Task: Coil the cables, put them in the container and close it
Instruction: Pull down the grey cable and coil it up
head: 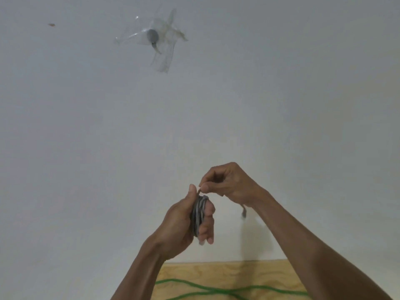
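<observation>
Above a wooden table (227, 270) edge at 6 o'clock and before a broad bare white wall (86, 148), the left hand (186, 221) clasps a coiled grey cable (199, 215) while the right hand (229, 182), at 1 o'clock from it, pinches the strand's free end, a green cable (216, 291) lying on the table below.

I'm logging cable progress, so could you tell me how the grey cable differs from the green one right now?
The grey cable is wound into a tight bundle; the green cable lies loose in crossing curves. The grey is held by the left hand and right hand; the green rests untouched on the wooden board.
</observation>
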Demonstrator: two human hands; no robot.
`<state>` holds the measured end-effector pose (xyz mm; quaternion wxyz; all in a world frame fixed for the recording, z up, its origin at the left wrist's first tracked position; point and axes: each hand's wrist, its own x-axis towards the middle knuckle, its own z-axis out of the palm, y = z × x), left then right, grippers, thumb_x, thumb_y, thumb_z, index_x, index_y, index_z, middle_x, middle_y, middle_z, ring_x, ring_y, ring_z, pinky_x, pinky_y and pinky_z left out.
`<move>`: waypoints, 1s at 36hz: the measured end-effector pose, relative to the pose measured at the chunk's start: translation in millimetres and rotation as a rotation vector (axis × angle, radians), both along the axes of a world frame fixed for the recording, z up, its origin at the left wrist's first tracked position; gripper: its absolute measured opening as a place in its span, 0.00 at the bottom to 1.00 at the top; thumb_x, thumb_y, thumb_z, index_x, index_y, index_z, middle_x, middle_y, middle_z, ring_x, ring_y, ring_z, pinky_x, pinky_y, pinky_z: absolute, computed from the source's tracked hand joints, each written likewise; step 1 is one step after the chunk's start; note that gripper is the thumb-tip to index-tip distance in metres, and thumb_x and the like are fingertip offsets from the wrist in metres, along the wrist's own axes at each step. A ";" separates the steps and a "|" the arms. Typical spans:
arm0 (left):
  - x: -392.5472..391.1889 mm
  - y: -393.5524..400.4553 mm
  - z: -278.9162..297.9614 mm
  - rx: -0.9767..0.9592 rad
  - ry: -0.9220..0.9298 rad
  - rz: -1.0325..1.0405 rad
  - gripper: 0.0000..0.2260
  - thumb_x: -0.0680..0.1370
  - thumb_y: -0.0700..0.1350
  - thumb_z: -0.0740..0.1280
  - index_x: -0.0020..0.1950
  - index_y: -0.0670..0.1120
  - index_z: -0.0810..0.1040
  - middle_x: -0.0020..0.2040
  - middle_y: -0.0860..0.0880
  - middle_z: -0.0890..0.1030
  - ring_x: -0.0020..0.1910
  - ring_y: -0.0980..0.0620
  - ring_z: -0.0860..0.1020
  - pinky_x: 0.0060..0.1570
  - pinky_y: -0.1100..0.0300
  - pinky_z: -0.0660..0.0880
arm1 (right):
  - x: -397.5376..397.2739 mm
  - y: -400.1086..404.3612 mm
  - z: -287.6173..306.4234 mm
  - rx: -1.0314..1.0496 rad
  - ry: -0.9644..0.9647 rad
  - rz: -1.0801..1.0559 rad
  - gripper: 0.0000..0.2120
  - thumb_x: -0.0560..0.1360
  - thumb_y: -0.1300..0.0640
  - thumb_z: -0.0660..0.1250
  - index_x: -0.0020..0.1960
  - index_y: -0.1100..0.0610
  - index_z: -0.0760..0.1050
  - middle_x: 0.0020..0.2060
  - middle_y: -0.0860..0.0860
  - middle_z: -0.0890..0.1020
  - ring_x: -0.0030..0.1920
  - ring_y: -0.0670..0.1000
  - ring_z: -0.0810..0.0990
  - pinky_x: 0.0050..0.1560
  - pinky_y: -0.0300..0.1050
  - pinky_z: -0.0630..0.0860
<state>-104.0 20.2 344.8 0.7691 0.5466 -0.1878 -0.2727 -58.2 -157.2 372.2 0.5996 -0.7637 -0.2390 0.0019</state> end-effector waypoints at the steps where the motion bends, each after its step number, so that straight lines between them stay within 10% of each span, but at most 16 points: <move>1: -1.0 -1.1 4.6 -0.060 0.020 0.003 0.31 0.83 0.62 0.46 0.37 0.42 0.75 0.25 0.45 0.67 0.23 0.48 0.67 0.32 0.54 0.74 | 0.7 1.5 -9.1 0.038 0.027 -0.043 0.05 0.74 0.61 0.74 0.43 0.63 0.84 0.32 0.51 0.82 0.29 0.45 0.74 0.33 0.42 0.69; 8: 14.9 -0.7 25.7 -0.171 -0.056 0.237 0.25 0.80 0.61 0.53 0.44 0.40 0.74 0.28 0.44 0.70 0.26 0.47 0.70 0.35 0.52 0.76 | -37.8 33.3 -67.5 0.090 0.189 -0.108 0.15 0.78 0.51 0.68 0.32 0.49 0.78 0.27 0.51 0.73 0.28 0.51 0.69 0.27 0.41 0.64; 13: 27.4 5.4 12.1 0.026 -0.216 0.422 0.25 0.81 0.61 0.52 0.47 0.39 0.74 0.30 0.46 0.73 0.31 0.47 0.73 0.40 0.54 0.79 | -57.9 50.1 -77.4 -0.087 0.062 -0.160 0.11 0.83 0.54 0.60 0.58 0.48 0.81 0.26 0.45 0.69 0.27 0.48 0.65 0.29 0.40 0.64; 23: 29.3 5.5 -2.9 0.536 -0.569 0.468 0.27 0.82 0.59 0.54 0.41 0.38 0.79 0.32 0.45 0.80 0.32 0.53 0.78 0.36 0.64 0.75 | -66.3 33.2 -22.1 -0.692 -0.195 -0.141 0.12 0.80 0.56 0.59 0.37 0.53 0.71 0.31 0.49 0.75 0.32 0.53 0.76 0.37 0.52 0.76; 30: 29.1 11.1 -2.2 0.549 -0.600 0.377 0.31 0.85 0.59 0.49 0.27 0.45 0.70 0.27 0.44 0.74 0.27 0.51 0.71 0.33 0.60 0.69 | -61.2 40.4 -2.8 -0.624 -0.265 -0.132 0.13 0.79 0.59 0.61 0.36 0.53 0.71 0.31 0.43 0.77 0.32 0.44 0.76 0.34 0.36 0.71; 36: 14.2 22.5 4.3 0.463 -0.319 0.223 0.33 0.84 0.62 0.46 0.30 0.43 0.73 0.27 0.43 0.75 0.30 0.45 0.77 0.40 0.49 0.70 | -31.8 19.8 -5.4 -0.218 -0.143 -0.148 0.11 0.67 0.52 0.80 0.41 0.53 0.79 0.33 0.46 0.82 0.29 0.47 0.75 0.33 0.43 0.74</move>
